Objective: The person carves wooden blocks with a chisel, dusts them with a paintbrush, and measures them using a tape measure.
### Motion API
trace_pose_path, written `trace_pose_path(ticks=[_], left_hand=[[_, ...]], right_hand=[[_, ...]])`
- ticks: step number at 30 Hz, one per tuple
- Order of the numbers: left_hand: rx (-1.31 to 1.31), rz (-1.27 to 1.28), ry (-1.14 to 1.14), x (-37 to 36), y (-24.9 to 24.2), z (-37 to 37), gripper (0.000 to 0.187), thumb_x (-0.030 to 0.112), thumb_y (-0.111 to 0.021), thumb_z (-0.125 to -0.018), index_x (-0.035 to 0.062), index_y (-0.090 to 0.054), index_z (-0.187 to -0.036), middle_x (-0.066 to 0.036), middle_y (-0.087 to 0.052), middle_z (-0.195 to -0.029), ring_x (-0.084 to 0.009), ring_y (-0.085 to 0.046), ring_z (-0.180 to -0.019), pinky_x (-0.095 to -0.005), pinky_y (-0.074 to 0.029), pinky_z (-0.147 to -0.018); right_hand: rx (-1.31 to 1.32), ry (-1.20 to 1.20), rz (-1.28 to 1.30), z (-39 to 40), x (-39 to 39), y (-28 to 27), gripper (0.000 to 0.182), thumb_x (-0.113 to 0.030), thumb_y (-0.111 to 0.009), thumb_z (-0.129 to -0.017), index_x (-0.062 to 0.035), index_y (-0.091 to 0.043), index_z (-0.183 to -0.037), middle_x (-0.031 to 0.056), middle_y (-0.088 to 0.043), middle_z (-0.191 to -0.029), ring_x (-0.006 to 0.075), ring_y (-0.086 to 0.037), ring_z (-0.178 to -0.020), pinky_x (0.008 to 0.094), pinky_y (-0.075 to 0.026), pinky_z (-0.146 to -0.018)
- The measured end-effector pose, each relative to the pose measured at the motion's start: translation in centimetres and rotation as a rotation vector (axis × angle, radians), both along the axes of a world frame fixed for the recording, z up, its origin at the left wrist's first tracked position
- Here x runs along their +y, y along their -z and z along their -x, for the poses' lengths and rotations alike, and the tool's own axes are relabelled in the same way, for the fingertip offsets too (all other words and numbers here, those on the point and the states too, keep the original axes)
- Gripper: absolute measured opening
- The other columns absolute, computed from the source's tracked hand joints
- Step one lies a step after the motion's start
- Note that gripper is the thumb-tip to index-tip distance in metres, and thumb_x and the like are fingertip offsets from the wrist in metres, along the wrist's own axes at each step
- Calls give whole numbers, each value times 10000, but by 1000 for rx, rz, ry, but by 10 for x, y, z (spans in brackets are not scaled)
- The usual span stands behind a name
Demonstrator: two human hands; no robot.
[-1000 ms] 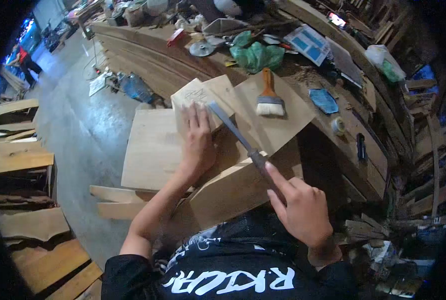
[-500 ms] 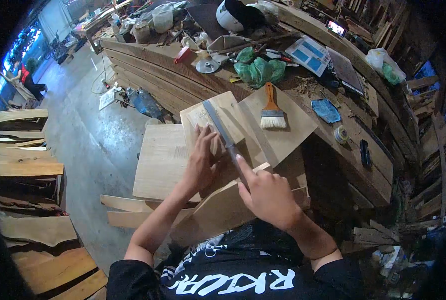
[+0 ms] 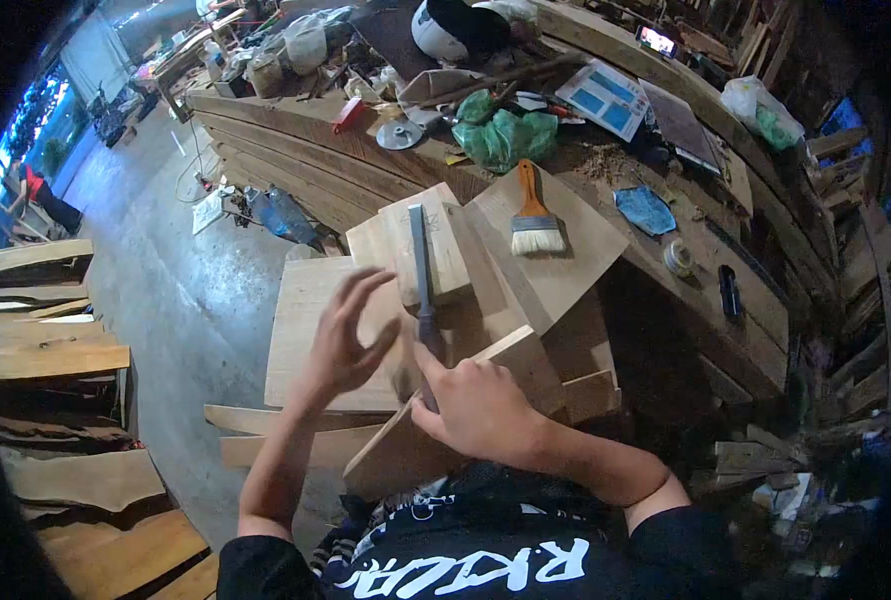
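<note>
My right hand (image 3: 481,405) is wrapped round the dark handle of a long flat metal tool (image 3: 421,250), its index finger along the handle. The blade lies over a thick light wood block (image 3: 449,255). To the left of the block, my left hand (image 3: 348,330) hovers with its fingers apart, holding nothing. Beneath and beside the block are a pale board (image 3: 301,320) and a curved wood piece (image 3: 396,455) near my body. A brush (image 3: 536,225) with an orange handle rests on a thin square board (image 3: 586,240) at the right.
Stacked beams (image 3: 296,150) carry a green plastic bag (image 3: 506,140), a metal disc (image 3: 400,135), a blue cloth (image 3: 646,210), a tape roll (image 3: 679,258) and papers (image 3: 606,98). Rough planks (image 3: 76,465) lie at the left. A person in red (image 3: 36,190) is far back left.
My left hand has come off the block and moved left. My right hand has moved left and down with the tool, whose blade now points nearly straight away from me.
</note>
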State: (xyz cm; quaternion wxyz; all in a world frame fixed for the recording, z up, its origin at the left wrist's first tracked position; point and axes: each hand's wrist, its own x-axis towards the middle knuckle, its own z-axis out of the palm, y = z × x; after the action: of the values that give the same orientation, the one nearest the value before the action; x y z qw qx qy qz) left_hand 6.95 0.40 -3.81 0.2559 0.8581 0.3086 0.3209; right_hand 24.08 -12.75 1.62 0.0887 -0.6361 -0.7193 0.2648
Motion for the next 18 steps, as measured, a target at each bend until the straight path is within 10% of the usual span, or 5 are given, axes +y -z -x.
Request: trace_pose_path(ticks=[3,9,15,18], left_hand=[[-218,613,-193,-34,15,11,367,256,-612,-987,26,-584,-1272,-119,-669,-997,-189,-643,-913,-317,-501,-745],[-508,1278,-77,-68,27,9,428,372,-497,-1068,-9,-610,-1227,-31,-645,-905,-109,-586,-803,-257,-479,-712],[-256,1140,-93,-58,31,-1,380,383,-576,-1033,17,-605,-1130,-27,-624,-859,-99,-574,-743,-251,-468,-641],[-259,1138,-67,-55,31,-7,320,345,-590,-1030,39,-600,-1127,7,-580,-813,-86,-543,-688,-244,-434,-612]], right_hand=[[30,-47,9,9,2,3,633,-391,-639,-904,25,-503,-1361,271,-679,-794,451,-697,-784,527,-573,-737],[-29,-143,-13,15,7,6,544,-431,-645,-911,9,-581,-1224,260,-690,-809,431,-709,-793,522,-576,-733],[-46,45,-344,-22,79,-26,459,-424,-650,-905,-21,-650,-1123,255,-687,-901,412,-703,-827,503,-575,-724],[-129,41,-589,-14,152,19,588,-479,-533,-983,-60,-534,-1396,253,-570,-1331,431,-489,-1311,520,-423,-1060]])
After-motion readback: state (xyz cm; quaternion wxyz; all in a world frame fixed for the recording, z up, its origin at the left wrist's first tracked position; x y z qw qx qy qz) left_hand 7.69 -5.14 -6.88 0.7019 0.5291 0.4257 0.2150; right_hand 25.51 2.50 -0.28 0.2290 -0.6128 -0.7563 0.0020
